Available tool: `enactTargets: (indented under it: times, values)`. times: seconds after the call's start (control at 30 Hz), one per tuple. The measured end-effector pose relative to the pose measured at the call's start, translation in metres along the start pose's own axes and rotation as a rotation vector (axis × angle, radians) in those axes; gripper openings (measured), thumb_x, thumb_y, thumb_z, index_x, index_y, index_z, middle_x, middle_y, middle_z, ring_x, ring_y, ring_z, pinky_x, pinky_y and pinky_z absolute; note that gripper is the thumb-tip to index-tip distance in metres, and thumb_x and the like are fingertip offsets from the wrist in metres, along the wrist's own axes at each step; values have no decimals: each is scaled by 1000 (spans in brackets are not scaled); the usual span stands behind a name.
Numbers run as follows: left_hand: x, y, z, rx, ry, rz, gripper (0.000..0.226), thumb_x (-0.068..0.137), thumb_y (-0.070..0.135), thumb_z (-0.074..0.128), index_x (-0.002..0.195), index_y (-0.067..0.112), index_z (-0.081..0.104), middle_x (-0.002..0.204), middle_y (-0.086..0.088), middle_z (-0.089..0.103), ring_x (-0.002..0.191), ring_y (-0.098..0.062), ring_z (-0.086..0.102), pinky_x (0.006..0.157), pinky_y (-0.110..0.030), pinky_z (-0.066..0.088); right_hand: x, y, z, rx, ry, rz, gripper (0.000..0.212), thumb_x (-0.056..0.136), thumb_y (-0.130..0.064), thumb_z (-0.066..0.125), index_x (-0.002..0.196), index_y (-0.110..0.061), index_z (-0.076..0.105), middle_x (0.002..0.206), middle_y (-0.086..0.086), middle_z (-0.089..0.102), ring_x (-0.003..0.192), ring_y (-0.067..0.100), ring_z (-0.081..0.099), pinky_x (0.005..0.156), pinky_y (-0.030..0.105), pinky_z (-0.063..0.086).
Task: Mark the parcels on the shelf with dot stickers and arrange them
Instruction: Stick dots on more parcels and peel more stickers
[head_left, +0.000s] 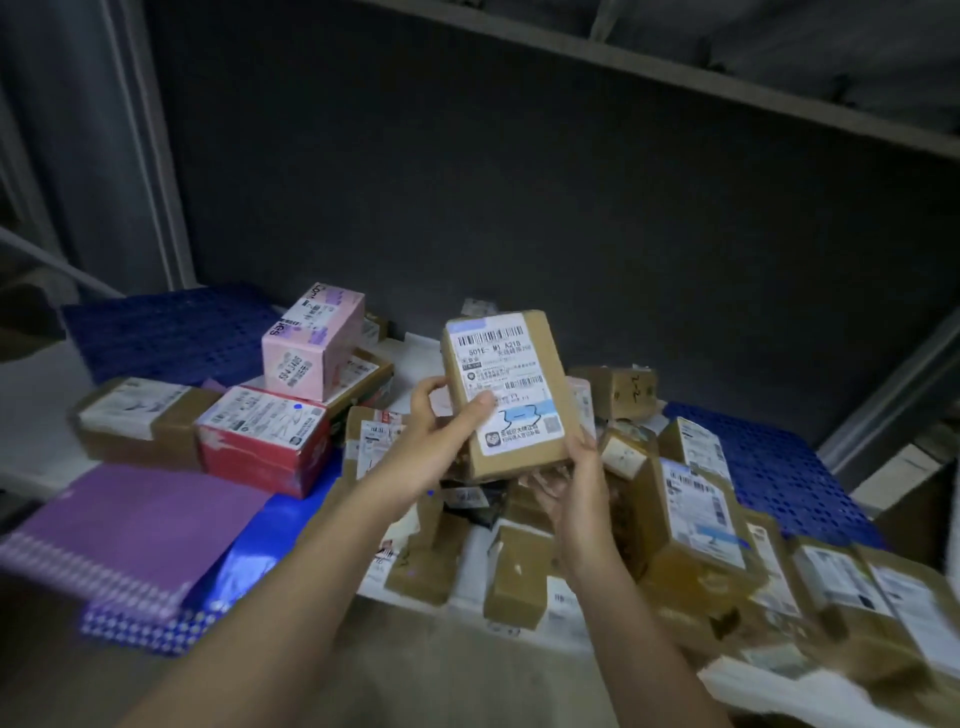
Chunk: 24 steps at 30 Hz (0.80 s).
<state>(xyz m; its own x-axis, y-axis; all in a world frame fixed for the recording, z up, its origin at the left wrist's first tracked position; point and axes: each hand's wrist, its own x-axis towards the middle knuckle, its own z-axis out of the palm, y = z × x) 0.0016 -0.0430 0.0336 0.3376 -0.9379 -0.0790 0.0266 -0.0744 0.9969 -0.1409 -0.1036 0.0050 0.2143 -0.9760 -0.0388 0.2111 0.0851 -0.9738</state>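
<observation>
**Box held up, loose heap below**

Both hands hold one brown box (506, 387) above the shelf, label side toward the camera. The left hand (441, 421) grips its left edge, thumb pressed flat on the label, fingers curled behind. The right hand (576, 480) cups the lower right corner from beneath, fingers wrapped under the box. No dot shows on the visible face.

The risk, as I judge it, lies in the pile (675, 519) directly under the hands: brown parcels lie tilted against one another, so a box set down carelessly could slide or tip its neighbours. Freeing one hand to fetch a sticker leaves a one-sided grip that could let the box slip. The purple sheet (135, 525) lies near the front edge and could be knocked off by an elbow.

To the left, a pink box (311, 348) stands on a stack, and a red box (265, 441) just beside it carries a blue dot (297, 407). The shelf is lined with a blue perforated mat (171, 327). A dark back panel rises behind, with another shelf board overhead.
</observation>
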Motion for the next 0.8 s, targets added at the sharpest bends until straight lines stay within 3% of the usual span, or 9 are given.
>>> enactTargets:
  times: [0.1,0.2,0.33,0.4,0.53,0.63,0.8]
  values:
    - [-17,-4,2,7,6,-33,54,85,56,54,128,36,27,99,8,68,87,-4,65,66,-21,47,-27,5,-11,-103,-40,-8,24,98,-35,46,119,-45,50,127,-5,60,117,15,56,96,41,49]
    - [-28,-11,5,26,1,-56,64,84,62,50,136,33,26,112,4,65,95,-8,63,72,-24,46,-52,8,-24,-103,-76,-7,22,96,-40,49,114,-50,49,123,-13,59,112,7,57,92,34,50]
    - [-37,-36,18,113,-48,-130,60,83,67,47,125,28,29,119,2,60,99,-12,61,89,-36,50,-77,31,-49,-216,49,-26,36,92,-48,49,127,-39,51,123,-11,60,113,7,58,94,32,49]
    - [-40,-50,29,172,-75,-162,56,84,67,44,124,29,33,120,1,59,98,-14,62,93,-43,50,-85,41,-59,-271,104,-43,36,97,-42,45,130,-30,51,122,-6,61,111,10,58,89,29,50]
    - [-44,-64,55,275,-131,-190,58,92,61,37,136,25,34,130,4,53,100,-12,55,82,-30,46,-87,47,-73,-377,205,-38,29,102,-31,37,129,-23,46,107,-13,57,97,0,55,71,11,42]
    - [-37,-71,70,340,-134,-168,58,93,62,35,138,25,37,133,3,53,109,-16,54,88,-31,40,-79,49,-79,-504,263,-65,34,103,-33,35,133,-20,42,115,-6,53,109,11,54,81,19,42]
    - [-26,-72,79,420,-154,-137,56,96,59,28,136,25,47,135,-1,54,122,-22,50,104,-39,39,-70,47,-88,-745,292,-187,45,101,-37,36,142,-17,36,132,-1,41,116,11,43,92,29,39]
